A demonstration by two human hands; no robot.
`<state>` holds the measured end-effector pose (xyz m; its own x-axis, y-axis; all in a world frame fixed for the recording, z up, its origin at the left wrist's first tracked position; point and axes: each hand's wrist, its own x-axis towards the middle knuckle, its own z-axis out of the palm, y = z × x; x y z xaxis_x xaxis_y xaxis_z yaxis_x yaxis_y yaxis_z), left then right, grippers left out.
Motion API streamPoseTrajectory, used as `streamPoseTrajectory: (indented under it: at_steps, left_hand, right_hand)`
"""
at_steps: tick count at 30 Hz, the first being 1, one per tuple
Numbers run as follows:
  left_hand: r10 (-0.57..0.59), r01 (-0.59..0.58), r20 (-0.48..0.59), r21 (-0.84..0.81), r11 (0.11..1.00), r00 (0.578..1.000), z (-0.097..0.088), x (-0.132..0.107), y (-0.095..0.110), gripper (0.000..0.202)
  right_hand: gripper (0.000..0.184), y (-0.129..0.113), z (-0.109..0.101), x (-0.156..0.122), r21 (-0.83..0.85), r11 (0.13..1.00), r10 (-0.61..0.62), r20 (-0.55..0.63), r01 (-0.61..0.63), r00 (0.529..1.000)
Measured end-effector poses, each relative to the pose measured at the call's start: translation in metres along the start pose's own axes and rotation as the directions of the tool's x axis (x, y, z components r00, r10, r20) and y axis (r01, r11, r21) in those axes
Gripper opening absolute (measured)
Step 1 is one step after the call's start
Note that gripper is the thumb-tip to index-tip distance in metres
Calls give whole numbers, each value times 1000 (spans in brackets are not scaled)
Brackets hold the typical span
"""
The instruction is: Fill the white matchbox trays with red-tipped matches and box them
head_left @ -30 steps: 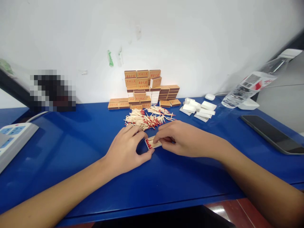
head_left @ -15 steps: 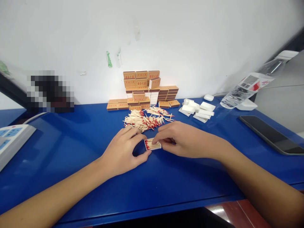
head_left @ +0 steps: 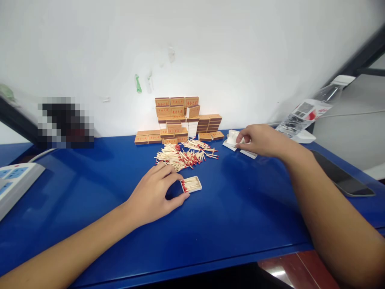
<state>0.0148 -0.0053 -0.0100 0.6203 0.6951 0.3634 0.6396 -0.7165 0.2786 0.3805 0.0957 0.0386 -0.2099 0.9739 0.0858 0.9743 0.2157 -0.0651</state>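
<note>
On the blue table, my left hand [head_left: 156, 194] grips the left end of a small white matchbox tray [head_left: 195, 189] between thumb and index finger. Red-headed matches [head_left: 190, 184] lie side by side inside it. Farther right, my right hand [head_left: 261, 140] reaches over a pile of white matchbox trays [head_left: 230, 145], thumb and fingertips pinched at one of them. The hand hides part of that pile. Behind the filled tray spreads a heap of loose matches [head_left: 177, 156].
Orange matchboxes [head_left: 177, 110] are stacked against the white wall. A tilted water bottle [head_left: 313, 108] and a phone [head_left: 343, 174] are on the right. At the left edge lies a white power strip [head_left: 22, 176], near a pixelated dark object [head_left: 64, 122].
My right hand has left the filled tray and moved right to the pile of white trays. My left hand keeps hold of the filled tray. The view has shifted slightly.
</note>
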Motion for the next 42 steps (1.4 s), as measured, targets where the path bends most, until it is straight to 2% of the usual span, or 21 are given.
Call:
streamPoseTrajectory:
  at_steps: [3,6,11,14,16,20,22,24,27,30,32,34,38,42]
  left_hand:
    - [10,-10,-2,3,1000,1000,0,0,-2,26]
    - [20,-20,4,6,1000,1000,0,0,-4,27]
    - [24,-24,3,-5,1000,1000,1,-1,-5,28]
    - [28,-28,-4,-6,1000,1000,0,-1,-6,29]
    - [26,-26,-8,-6,1000,1000,0,-1,-6,29]
    - [34,-34,14,-4,999,999,2,-3,-8,30]
    - [37,-37,19,10,999,999,2,-4,-8,34]
    - [28,-27,-6,26,999,1000,1,-4,-7,41]
    - [-4,8,-111,33,999,994,-4,-2,-6,50]
    - [-26,38,-226,49,998,974,-10,0,-7,59]
    - [-1,12,-242,41,999,970,-13,2,-9,63]
    - [49,-48,-230,12,999,972,-14,3,-11,58]
    - [116,-129,-228,-42,991,967,-15,4,-12,41]
    - [80,-91,-226,-38,995,971,-17,5,-15,37]
  right_hand:
    - [14,-5,5,1,-19,1000,8,0,-8,1000]
    - [15,-8,7,2,-42,999,-20,-53,18,998]
    - [22,-18,17,18,31,981,-184,-184,193,966]
    - [32,-31,25,40,47,945,-317,-117,324,941]
    - [36,-38,29,56,34,933,-356,-71,359,932]
    - [15,-44,31,79,11,926,-378,-11,379,926]
    - [12,-43,28,82,5,927,-375,-5,375,927]
    - [11,-43,22,77,1,932,-362,-22,362,932]
    - [17,-53,8,50,16,933,-357,-87,359,930]
    - [28,-80,-5,8,196,864,-441,-149,463,885]
    - [28,-100,-9,-19,278,796,-518,-145,538,843]
    - [23,-117,-8,-38,317,756,-562,-133,573,816]
    - [26,-125,-1,-51,352,740,-565,-135,573,814]
    - [52,-116,7,-46,432,751,-518,-84,500,851]
